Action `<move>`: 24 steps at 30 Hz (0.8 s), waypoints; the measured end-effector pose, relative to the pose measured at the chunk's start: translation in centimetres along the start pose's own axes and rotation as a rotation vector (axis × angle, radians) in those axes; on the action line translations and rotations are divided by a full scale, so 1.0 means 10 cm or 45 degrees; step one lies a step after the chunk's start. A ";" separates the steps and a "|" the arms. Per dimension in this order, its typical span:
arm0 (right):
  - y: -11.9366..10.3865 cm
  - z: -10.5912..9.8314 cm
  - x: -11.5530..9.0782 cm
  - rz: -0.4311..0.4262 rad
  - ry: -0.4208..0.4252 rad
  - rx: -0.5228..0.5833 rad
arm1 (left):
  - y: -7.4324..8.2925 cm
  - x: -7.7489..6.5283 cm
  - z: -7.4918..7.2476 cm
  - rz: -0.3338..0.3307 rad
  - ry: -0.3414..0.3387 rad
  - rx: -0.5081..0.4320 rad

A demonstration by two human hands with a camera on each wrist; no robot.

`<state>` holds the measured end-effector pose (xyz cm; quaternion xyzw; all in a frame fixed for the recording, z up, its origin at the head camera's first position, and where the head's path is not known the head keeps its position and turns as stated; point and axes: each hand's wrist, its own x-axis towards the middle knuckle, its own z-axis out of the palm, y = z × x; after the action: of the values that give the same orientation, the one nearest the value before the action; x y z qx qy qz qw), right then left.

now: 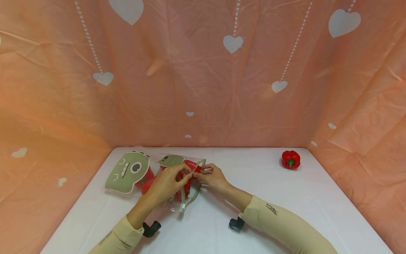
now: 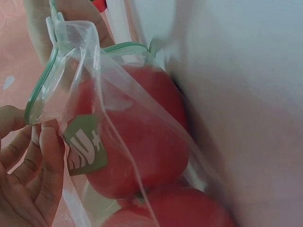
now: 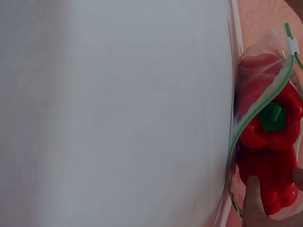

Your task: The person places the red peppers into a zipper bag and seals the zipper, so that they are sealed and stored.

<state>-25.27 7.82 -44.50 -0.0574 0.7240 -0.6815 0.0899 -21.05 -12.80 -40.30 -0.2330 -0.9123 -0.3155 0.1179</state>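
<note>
Toward the table's left side lies a clear zip bag [image 1: 198, 192] with a green edge and green print, holding several red bell peppers [image 2: 137, 137]. My left hand [image 1: 168, 180] pinches the bag's green edge between thumb and fingers. At the bag's open mouth, my right hand [image 1: 214, 176] holds a red bell pepper [image 3: 270, 177], with fingertips on two sides of it. Beside that one, in the right wrist view, another bell pepper [image 3: 255, 135] shows its green stem. A white slider [image 3: 293, 46] sits at one end of the zip.
Left of my hands lies a second bag [image 1: 128, 173] with a green one-eyed monster face and red contents. A lone red bell pepper [image 1: 290, 159] sits at the back right of the white table [image 1: 253, 169]. An orange-pink sheet [image 1: 206, 88] with hearts surrounds the table.
</note>
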 end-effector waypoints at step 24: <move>0.00 0.03 0.01 -0.054 -0.016 -0.186 | -0.03 -0.01 0.01 0.014 -0.012 -0.012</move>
<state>-25.31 7.49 -44.51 -0.0833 0.7699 -0.6282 0.0754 -21.16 -13.01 -40.57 -0.2401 -0.9100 -0.3180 0.1143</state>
